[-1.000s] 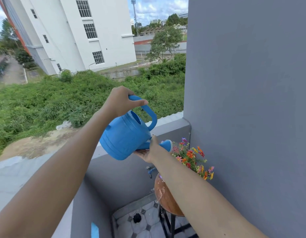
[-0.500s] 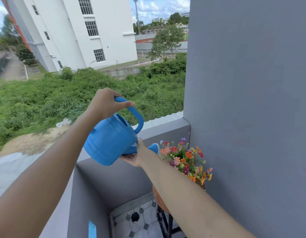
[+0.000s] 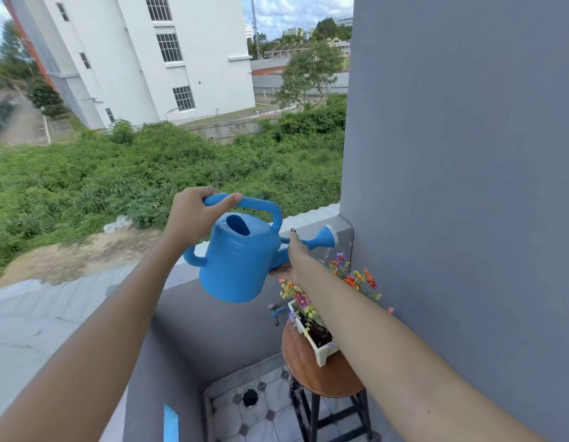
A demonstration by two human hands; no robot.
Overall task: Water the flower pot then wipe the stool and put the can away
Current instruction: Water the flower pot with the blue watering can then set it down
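Note:
A blue watering can point(image 3: 238, 260) hangs in the air above the balcony corner, nearly level, its spout head pointing right toward the grey wall. My left hand point(image 3: 193, 215) grips the top handle. My right hand point(image 3: 292, 256) supports the can from below at the base of the spout. Under the spout, a white rectangular flower pot point(image 3: 321, 352) with small colourful flowers point(image 3: 356, 279) stands on a round wooden stool point(image 3: 308, 374) with black legs. My right forearm covers part of the pot.
A grey wall point(image 3: 468, 186) rises close on the right. A low grey parapet point(image 3: 187, 272) runs in front. A blue tap point(image 3: 276, 311) sticks out of the parapet beside the stool. The tiled floor point(image 3: 264, 416) below has a drain hole point(image 3: 250, 397).
The can has swung from a steep downward tilt back to nearly level and moved right. The stool top and white pot now show more fully beneath it.

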